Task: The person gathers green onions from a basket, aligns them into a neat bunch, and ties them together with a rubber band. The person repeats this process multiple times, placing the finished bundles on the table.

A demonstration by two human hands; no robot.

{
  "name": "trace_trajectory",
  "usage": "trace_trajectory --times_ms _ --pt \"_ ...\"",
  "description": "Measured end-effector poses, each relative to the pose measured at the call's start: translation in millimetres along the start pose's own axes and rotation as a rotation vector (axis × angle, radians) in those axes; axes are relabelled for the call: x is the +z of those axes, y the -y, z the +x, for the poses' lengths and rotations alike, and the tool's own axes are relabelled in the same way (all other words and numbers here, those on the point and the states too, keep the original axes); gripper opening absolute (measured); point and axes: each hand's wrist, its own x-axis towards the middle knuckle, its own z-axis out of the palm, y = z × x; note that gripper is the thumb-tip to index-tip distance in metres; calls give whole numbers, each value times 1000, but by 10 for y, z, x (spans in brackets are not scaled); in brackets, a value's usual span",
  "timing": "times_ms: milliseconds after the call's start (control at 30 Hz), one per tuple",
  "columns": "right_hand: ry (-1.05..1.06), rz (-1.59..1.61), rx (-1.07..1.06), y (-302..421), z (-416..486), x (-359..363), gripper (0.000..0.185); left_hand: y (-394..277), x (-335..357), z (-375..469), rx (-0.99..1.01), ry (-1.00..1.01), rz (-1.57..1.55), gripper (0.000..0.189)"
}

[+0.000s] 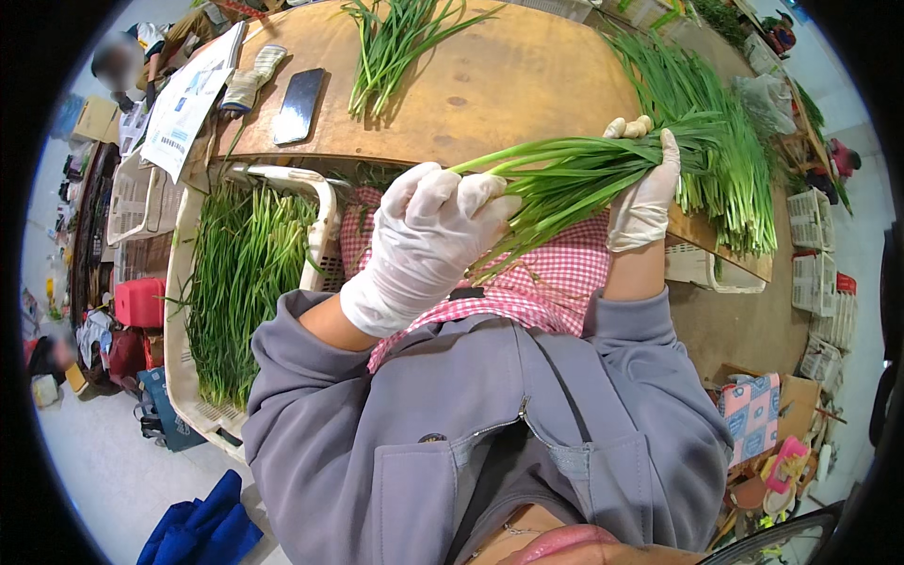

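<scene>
A bunch of leafy green Chinese chives [583, 173] is held slantwise above the lap, over the table's near edge. My left hand [434, 236], in a white disposable glove, has its fingers curled around the pale ends of some stalks. On the leafy side, my right hand [644, 201], gloved the same way, cradles the bunch between thumb and fingers. Just beyond it, a thick pile of chives [734, 169] lies at the right end of the wooden table [508, 78]. A smaller loose bunch [381, 63] rests at the table's far middle.
On the table's left are a dark smartphone [299, 106], striped work gloves [254, 78] and printed papers [191, 99]. A white plastic crate [180, 353] filled with chives [244, 289] stands at my left. Stacked crates [812, 282] line the right. Other people are in the background.
</scene>
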Motion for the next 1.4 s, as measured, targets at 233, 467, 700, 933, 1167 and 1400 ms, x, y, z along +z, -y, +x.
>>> trace_trajectory --times_ms 233,467,700,933,1167,1400 --pt "0 13 -30 -71 16 8 30 -95 141 -14 37 -141 296 41" --pt "-92 44 -29 -72 -24 80 30 -71 260 -70 134 115 253 49" --pt "-96 74 -13 -46 31 68 32 -74 327 -135 79 -101 53 13" --pt "-132 -5 -139 48 147 -53 31 49 35 -205 -98 -71 -156 16" --pt "-95 -107 -265 -98 142 -65 30 185 -137 -134 -81 6 -385 23" --pt "-157 -67 -201 -284 -39 131 31 -157 343 197 -174 141 -305 17"
